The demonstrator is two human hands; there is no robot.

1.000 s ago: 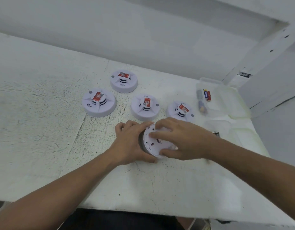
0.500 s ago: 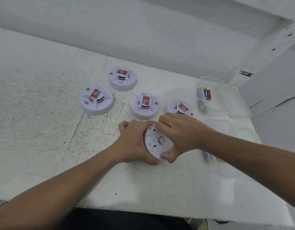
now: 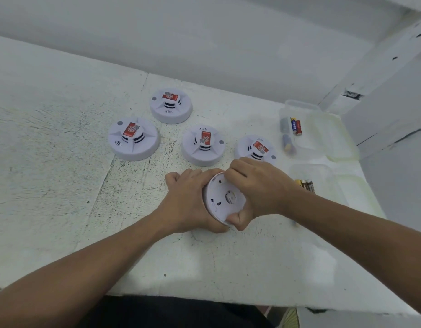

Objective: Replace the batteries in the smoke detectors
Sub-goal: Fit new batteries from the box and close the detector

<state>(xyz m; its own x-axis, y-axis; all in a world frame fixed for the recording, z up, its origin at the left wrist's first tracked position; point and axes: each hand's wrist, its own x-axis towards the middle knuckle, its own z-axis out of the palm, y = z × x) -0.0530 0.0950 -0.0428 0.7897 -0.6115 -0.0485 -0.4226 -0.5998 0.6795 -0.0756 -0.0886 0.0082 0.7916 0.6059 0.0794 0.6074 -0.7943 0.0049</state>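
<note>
A white smoke detector [image 3: 222, 200] is tilted on its edge near the table's middle, its back face turned toward me. My left hand [image 3: 188, 202] grips its left rim from behind. My right hand [image 3: 256, 188] grips the back plate, fingers over the top edge and thumb under the lower edge. Several more white detectors with red labels sit face up behind: one at the far left [image 3: 133, 138], one at the back [image 3: 171, 105], one in the middle [image 3: 203, 145], and one [image 3: 256, 147] partly hidden by my right hand.
A clear plastic container [image 3: 299, 107] at the right holds several batteries [image 3: 293, 125]. A second clear container [image 3: 323, 171] nearer me holds gold and black batteries [image 3: 306, 184]. The white table [image 3: 62, 185] ends at a wall behind and a post on the right.
The held detector has been tipped up further onto its edge, and my right hand has shifted round its back plate. The camera has moved slightly.
</note>
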